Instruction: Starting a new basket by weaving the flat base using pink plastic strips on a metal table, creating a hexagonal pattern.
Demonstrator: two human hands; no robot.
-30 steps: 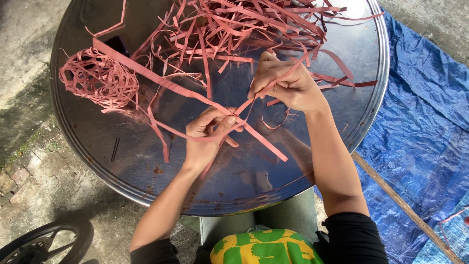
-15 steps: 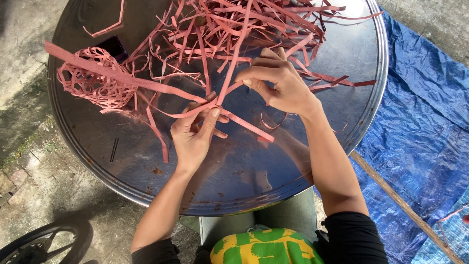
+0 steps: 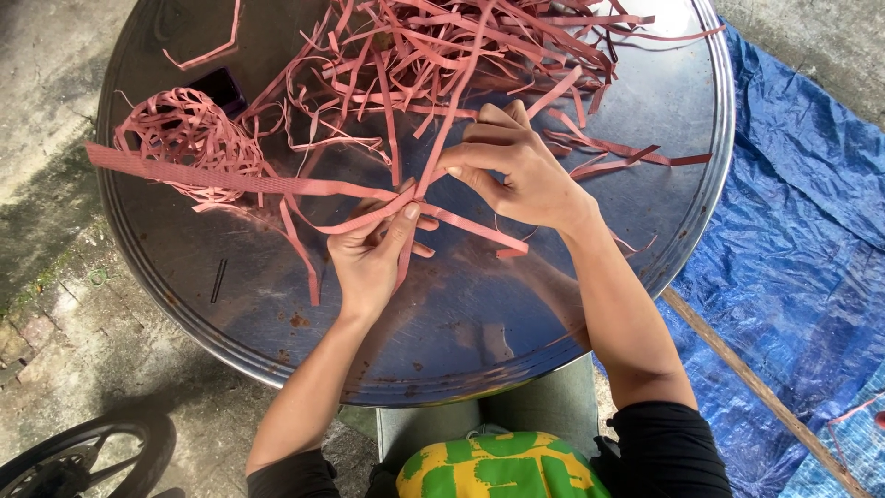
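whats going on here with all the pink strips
A person is working pink strips together over a round metal tray. The left hand pinches a crossing of strips, thumb on top, while the right hand holds a long strip running up into the loose pile. A tangled ball of strip lies at left, a blue tarp at right.
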